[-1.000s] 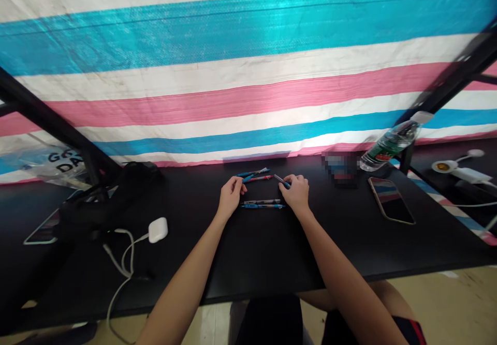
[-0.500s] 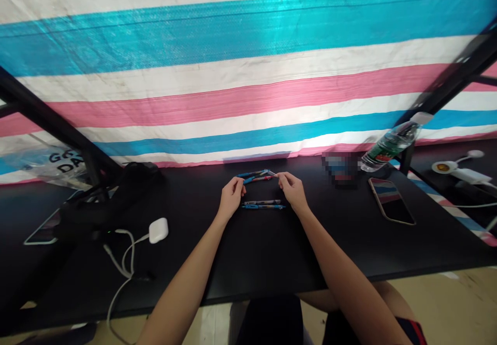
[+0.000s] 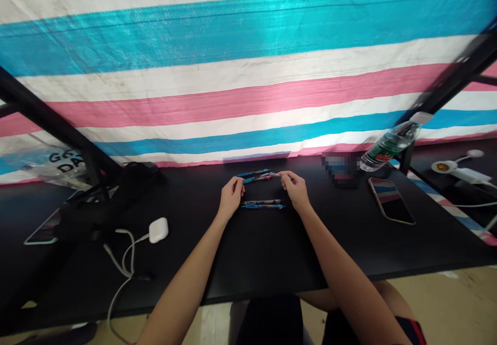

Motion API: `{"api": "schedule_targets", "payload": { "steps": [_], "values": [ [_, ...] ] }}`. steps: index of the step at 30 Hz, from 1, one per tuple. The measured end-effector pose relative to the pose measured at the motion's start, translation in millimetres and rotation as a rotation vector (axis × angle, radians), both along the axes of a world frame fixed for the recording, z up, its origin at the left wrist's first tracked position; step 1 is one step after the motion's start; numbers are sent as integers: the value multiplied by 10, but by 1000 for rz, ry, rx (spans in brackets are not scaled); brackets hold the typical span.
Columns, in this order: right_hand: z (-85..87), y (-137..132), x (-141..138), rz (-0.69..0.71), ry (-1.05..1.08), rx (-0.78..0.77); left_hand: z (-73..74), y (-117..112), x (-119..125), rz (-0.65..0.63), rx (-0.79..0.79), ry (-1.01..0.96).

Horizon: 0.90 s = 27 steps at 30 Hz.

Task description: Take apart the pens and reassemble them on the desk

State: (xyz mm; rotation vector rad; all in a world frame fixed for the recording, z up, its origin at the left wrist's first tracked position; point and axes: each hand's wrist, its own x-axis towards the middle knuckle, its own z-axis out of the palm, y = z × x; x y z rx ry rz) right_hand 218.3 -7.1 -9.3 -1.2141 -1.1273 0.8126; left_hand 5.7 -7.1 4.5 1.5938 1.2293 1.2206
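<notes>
My left hand (image 3: 232, 196) is closed, its fingertips pinching the left end of a blue pen (image 3: 256, 178) with some red near its right end. My right hand (image 3: 295, 190) pinches a thin, pale stick that looks like a pen refill (image 3: 274, 174). The stick's free end is close to the blue pen's right end; whether they touch I cannot tell. Just behind lies another blue pen (image 3: 253, 173). Nearer to me, between my wrists, a grey pen (image 3: 261, 202) and a blue-barrelled pen (image 3: 264, 207) lie side by side on the black table (image 3: 260, 262).
Right of my hands are a blurred-out item (image 3: 340, 169), a water bottle (image 3: 388, 148) and a phone (image 3: 391, 200). To the left are a white earbud case (image 3: 158, 230) on a cable (image 3: 132, 262) and a black strapped item (image 3: 83, 218). A striped sheet (image 3: 248, 91) hangs behind.
My right hand has moved slightly to the right with the thin stick. The blue pen behind now shows a little apart from the held one. My left hand has barely moved.
</notes>
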Motion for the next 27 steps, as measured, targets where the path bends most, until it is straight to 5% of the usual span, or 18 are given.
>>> {"api": "schedule_targets", "payload": {
  "steps": [5,12,19,27],
  "values": [
    [42,-26,-12,43,-28,-4,-23,8,-4,-9,23,33],
    [63,-8,-37,59,225,-23,5,-18,5,-49,25,32],
    [87,-56,-112,240,207,-114,43,-36,25,-9,44,55],
    [89,-47,-113,266,243,-130,38,-27,8,-51,56,45]
  ]
}}
